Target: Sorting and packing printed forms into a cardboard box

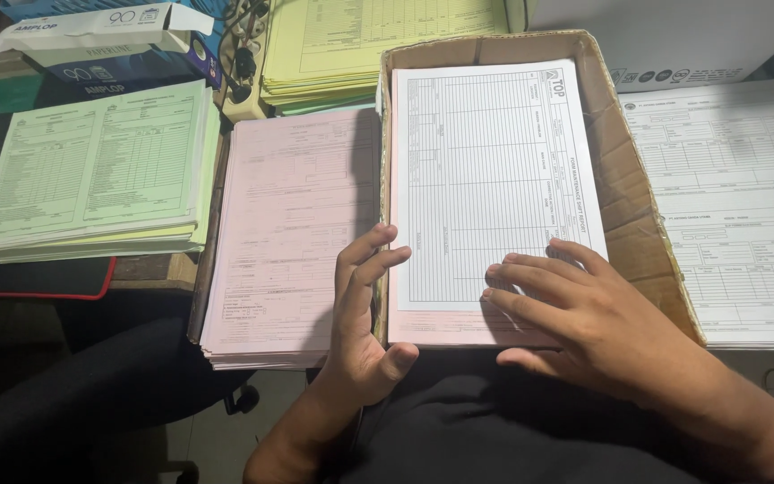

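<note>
Dark cloth (pixel 512 430) filled the bottom of the frame, nearest the camera, with both forearms rising from it. The left hand (pixel 362 309) stood edge-on at lower centre, fingers spread loosely and thumb out, pressed against the near left edge of the white form stack (pixel 485 170); it gripped nothing. The right hand (pixel 575 314) lay palm down at lower right of centre, fingers extended and slightly fanned, fingertips (pixel 494 273) resting on the lower right part of the top white sheet, likewise closed on nothing.

That white stack, printed with ruled tables, sat inside an open cardboard box (pixel 638 215) in the centre of the frame, reaching from the hands up toward the box's far wall. Just left of the box, touching its side, lay a thick pile of pink forms (pixel 293 224), its near end overhanging the tabletop (pixel 150 269). At the right edge of the frame another pile of white forms (pixel 736 206) lay beside the box.

Farther off at left, a stack of pale green forms (pixel 100 166) rested above a red-edged dark pad (pixel 38 278). At top centre, beyond the pink pile, lay a heap of yellow forms (pixel 360 40). In the upper left corner sat blue and white envelope boxes (pixel 100 40), and a white carton (pixel 674 36) occupied the upper right.
</note>
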